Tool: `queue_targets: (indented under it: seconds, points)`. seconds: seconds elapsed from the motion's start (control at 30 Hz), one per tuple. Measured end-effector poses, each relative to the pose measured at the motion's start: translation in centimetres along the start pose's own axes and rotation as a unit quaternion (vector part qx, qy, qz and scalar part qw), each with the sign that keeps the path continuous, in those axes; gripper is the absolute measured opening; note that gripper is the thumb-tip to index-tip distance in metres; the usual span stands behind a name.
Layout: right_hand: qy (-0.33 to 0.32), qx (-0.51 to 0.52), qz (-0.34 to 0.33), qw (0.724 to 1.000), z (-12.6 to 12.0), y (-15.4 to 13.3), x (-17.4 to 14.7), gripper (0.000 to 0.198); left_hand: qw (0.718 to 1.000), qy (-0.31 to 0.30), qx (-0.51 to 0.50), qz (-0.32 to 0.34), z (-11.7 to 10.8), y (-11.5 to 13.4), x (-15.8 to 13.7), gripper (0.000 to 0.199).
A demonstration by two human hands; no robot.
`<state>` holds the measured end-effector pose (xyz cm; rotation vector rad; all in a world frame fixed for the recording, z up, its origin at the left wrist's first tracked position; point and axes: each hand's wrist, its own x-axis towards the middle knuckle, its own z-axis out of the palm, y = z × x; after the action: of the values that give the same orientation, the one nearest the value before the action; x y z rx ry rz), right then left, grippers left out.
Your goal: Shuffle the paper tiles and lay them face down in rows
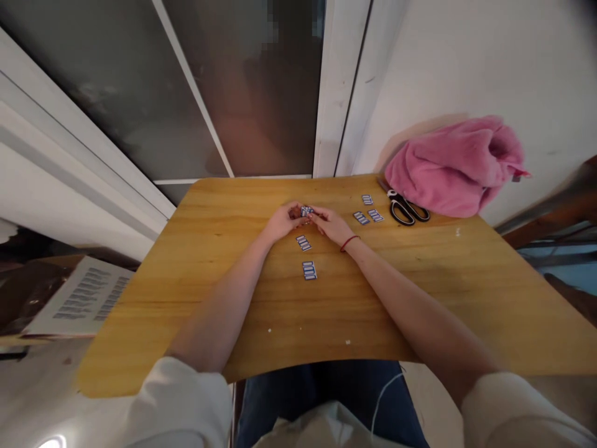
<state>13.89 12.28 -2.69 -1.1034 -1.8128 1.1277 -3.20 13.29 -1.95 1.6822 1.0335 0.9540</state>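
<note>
Between my hands, above the far middle of the wooden table [224, 249], is a small blue-and-white card [306, 211]. My left hand [283, 221] grips its left side with curled fingers. From the right, my right hand [330, 225] pinches it; a red string bracelet [349, 242] circles that wrist. Just below the hands lies a striped blue-and-white card [303, 242], with a similar card [310, 270] nearer to me. To the right of my right hand are three more: a top card [367, 200], a left card [360, 218] and a right card [375, 215].
Black-handled scissors [405, 208] lie at the back right, their blades partly beside a pink plush cloth bag [457, 165] against the wall. A frosted-glass door [242, 93] stands behind the table. A cardboard box [79, 298] with printed text sits on the left, below table height.
</note>
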Motion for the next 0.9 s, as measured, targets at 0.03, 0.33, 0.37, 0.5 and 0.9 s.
queue_targets:
  seconds: [0.03,0.33,0.37,0.5,0.9]
  points:
    - [-0.003,0.000,0.000,1.000,0.00,-0.11,-0.06,0.036,1.000,-0.009,-0.011,-0.004,-0.01,0.03,-0.02,0.032]
    - [0.016,0.011,-0.001,1.000,-0.14,-0.22,-0.26,0.039,1.000,-0.013,-0.020,0.004,0.31,-0.10,-0.61,0.011]
    - [0.016,0.012,0.000,1.000,-0.14,-0.22,-0.27,0.039,1.000,-0.012,-0.022,-0.002,0.34,-0.12,-0.68,0.011]
    - [0.018,-0.001,0.011,1.000,-0.13,-0.20,-0.27,0.036,1.000,-0.020,-0.008,-0.009,0.44,-0.25,-0.77,0.008]
    - [0.038,-0.070,-0.042,0.996,0.17,-0.18,-0.38,0.035,0.993,0.008,0.114,0.037,0.96,0.56,-0.96,0.018]
